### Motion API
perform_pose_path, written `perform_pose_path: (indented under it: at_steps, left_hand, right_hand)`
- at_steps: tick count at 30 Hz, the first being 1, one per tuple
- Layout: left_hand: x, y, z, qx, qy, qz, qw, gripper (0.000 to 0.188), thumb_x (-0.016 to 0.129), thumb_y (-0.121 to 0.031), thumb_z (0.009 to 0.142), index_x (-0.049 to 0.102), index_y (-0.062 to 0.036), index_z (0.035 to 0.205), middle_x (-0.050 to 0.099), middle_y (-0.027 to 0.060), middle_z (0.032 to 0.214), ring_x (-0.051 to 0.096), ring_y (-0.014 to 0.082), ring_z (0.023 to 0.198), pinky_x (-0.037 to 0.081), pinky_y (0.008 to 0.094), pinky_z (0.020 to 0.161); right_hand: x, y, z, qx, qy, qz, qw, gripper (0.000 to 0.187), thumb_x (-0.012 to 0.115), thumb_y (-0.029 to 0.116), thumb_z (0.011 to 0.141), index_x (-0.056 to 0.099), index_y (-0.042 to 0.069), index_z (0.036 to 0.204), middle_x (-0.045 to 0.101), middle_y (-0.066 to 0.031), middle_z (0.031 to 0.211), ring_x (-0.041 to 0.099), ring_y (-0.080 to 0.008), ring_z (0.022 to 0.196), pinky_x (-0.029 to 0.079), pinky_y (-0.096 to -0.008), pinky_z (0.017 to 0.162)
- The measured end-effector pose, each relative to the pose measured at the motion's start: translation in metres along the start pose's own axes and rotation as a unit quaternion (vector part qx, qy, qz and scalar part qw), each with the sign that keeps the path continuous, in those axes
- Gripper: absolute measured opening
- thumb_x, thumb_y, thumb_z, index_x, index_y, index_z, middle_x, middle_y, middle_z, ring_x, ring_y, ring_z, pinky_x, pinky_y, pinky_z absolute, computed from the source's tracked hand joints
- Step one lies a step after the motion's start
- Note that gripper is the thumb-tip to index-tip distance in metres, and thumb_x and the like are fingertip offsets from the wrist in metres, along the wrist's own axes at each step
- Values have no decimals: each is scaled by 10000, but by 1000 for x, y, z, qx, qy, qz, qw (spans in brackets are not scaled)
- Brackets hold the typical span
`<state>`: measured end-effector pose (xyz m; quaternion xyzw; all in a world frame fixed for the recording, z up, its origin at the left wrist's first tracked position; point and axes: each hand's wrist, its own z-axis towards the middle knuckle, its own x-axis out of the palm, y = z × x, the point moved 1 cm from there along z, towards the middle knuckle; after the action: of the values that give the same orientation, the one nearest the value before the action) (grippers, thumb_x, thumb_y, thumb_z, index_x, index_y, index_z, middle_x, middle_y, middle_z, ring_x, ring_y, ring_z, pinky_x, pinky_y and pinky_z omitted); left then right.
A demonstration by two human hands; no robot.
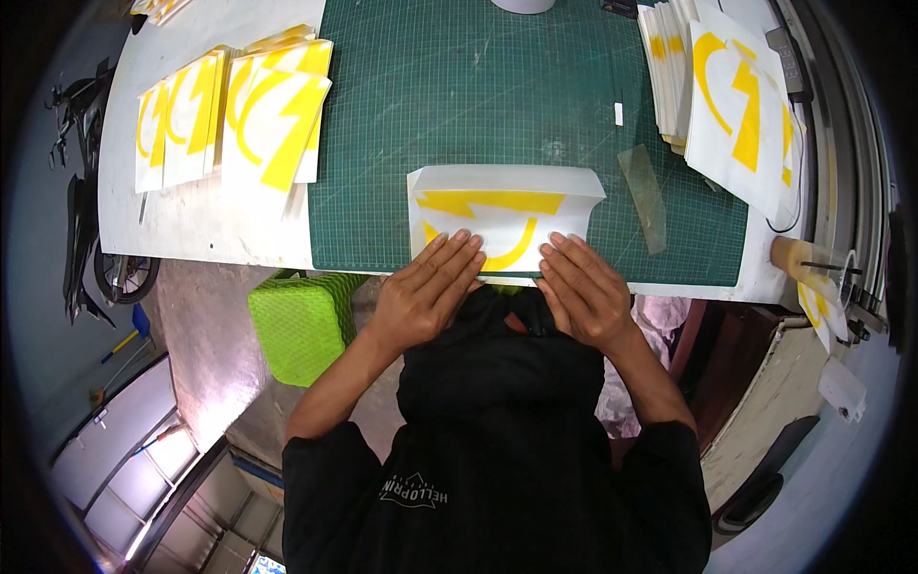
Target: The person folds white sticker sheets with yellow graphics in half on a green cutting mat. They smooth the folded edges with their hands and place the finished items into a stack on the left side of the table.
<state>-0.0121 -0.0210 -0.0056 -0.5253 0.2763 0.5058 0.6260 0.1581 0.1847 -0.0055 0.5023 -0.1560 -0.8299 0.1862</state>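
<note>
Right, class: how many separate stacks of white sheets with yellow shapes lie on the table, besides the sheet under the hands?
2, though sheets overlap, so the split is uncertain: one fanned stack at far left, another at far right.

White table carries green cutting mat, sticker stacks, perhaps tape.

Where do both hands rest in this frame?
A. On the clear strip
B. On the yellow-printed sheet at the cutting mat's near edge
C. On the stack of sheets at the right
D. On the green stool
B: the left hand and right hand lie flat, fingers spread, on the yellow-printed sheet on the green cutting mat.
</note>
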Motion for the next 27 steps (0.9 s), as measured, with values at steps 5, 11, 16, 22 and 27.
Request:
perform_pose_path:
  at_steps: [5, 11, 16, 22, 27]
  left_hand:
    - [2, -1, -1, -4, 3, 6, 1000, 456, 773, -120, 905, 680, 31, 1325, 663, 165, 1413, 604, 314, 1370, 496, 467, 1145]
    - [1, -25, -10, -64, 40, 81, 994, 508, 699, -196, 966, 617, 21, 1418, 568, 188, 1525, 524, 348, 1436, 427, 503, 1184]
    - [7, -37, -14, -129, 36, 44, 990, 555, 686, -237, 966, 589, -35, 1474, 529, 178, 1564, 495, 374, 1451, 363, 564, 1209]
    - [26, -55, -2, -189, -2, 120, 975, 592, 711, -278, 946, 583, -188, 1517, 536, 128, 1548, 510, 315, 1417, 220, 638, 1239]
    - [21, -50, -11, -204, 15, 137, 969, 591, 694, -296, 961, 565, -184, 1527, 545, 108, 1540, 501, 308, 1425, 159, 698, 1235]
  right_hand:
    - [-1, -1, 1, 0, 2, 4, 1000, 252, 798, -5, 822, 755, -80, 1058, 734, -187, 1214, 680, -358, 1238, 586, -489, 1053]
    - [-2, 8, -6, 18, 16, -64, 998, 305, 790, 125, 869, 749, -41, 1122, 726, -151, 1270, 694, -307, 1152, 541, -496, 1065]
    - [2, 19, -8, 46, 46, -140, 988, 387, 743, 269, 890, 755, 84, 1230, 700, -118, 1268, 643, -269, 1117, 395, -544, 1110]
    - [22, 37, 4, 100, 59, -208, 971, 499, 650, 406, 924, 696, 260, 1400, 647, -121, 1198, 582, -288, 1093, 334, -587, 1081]
    - [14, 29, 0, 128, 52, -185, 973, 477, 682, 379, 910, 719, 211, 1355, 621, -92, 1155, 569, -279, 1100, 310, -597, 1095]
